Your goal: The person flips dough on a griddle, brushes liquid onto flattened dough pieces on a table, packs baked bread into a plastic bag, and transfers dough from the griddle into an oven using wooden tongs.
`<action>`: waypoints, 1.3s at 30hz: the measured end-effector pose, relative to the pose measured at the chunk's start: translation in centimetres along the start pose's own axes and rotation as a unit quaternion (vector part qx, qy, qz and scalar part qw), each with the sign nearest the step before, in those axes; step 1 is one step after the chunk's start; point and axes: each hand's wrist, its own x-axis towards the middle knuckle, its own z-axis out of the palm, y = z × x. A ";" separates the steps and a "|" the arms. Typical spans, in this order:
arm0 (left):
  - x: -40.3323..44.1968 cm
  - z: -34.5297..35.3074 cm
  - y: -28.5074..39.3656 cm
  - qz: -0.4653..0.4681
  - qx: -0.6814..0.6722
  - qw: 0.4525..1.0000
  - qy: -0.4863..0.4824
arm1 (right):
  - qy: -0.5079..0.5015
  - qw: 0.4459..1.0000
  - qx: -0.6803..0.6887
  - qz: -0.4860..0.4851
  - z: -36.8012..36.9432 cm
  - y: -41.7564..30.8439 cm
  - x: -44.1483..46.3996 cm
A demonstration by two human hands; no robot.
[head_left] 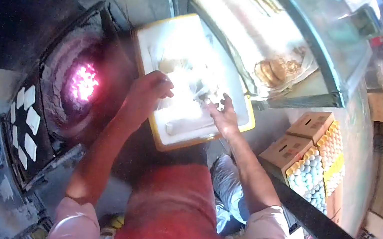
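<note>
A white board or shallow tray (149,62) with a yellow rim lies in front of me, its middle washed out by glare. Over its left part, my left hand (152,88) is closed with curled fingers; whatever it may hold is lost in the brightness. Toward the right side, my right hand (225,117) has thumb and fingers apart, near a pale, crinkled, see-through shape (201,91) that I cannot identify. A pale rod-like thing (185,126) rests along the near edge of the board.
Left of the board, a round oven opening (57,92) glows pink inside. Several flat white pieces (32,121) lie on a dark ledge beside it. Behind glass at the upper right are browned baked goods (271,73). Egg trays (309,173) and cardboard boxes (287,151) stand at right.
</note>
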 end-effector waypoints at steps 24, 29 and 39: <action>4.1 12.2 35.9 0.408 -0.090 0.878 -0.232 | 0.104 0.867 0.377 -0.310 -39.9 -27.1 -14.2; 9.0 19.9 34.1 0.366 -0.027 0.902 -0.229 | 0.102 0.909 0.251 -0.317 -41.1 -25.9 -11.2; 14.4 27.8 28.3 0.318 0.036 0.884 -0.340 | 0.175 0.803 -0.090 -0.562 -39.5 -24.0 -8.3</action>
